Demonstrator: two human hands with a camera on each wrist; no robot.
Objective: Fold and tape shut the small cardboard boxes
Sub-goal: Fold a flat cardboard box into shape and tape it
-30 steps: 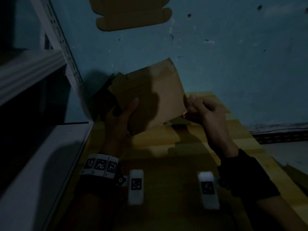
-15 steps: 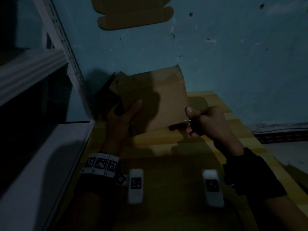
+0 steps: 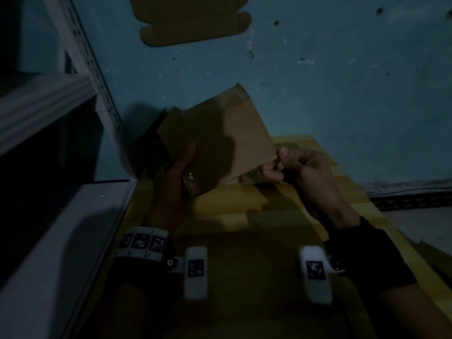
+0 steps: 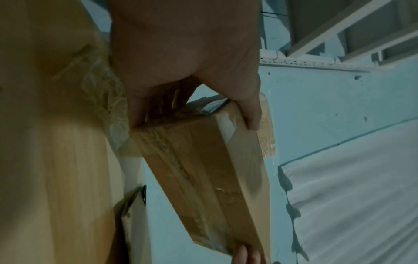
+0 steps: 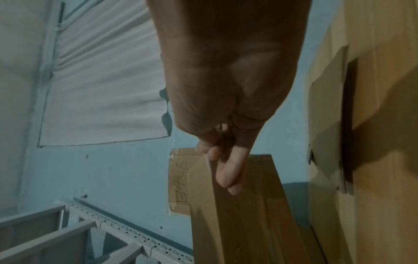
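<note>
The wooden tabletop (image 3: 256, 199) runs away from the person toward a blue wall (image 3: 342, 94), with a white metal shelf (image 3: 61, 228) along its left side and a flat unfolded piece of cardboard (image 3: 193, 23) fixed high on the wall. Above the tabletop, clear of it, a folded cardboard box (image 3: 220, 143) is held in the air between the two hands, its broad face toward the head camera and its long axis tilted, running from lower left up to upper right. The left hand (image 3: 171, 182) grips the box at its lower left corner, thumb on the near face and fingers (image 4: 251, 114) curled round the end, where crinkled clear tape (image 3: 189, 179) already shows. The right hand (image 3: 293, 167) is at the opposite, right-hand corner, its fingers (image 5: 226, 171) curled and pinching the edge there; a thin glint at that corner may be a tape end, though it is too dim to be sure. So the spot to be worked lies right at the right fingers, and the left hand looks to serve only as the steadying hold.
</note>
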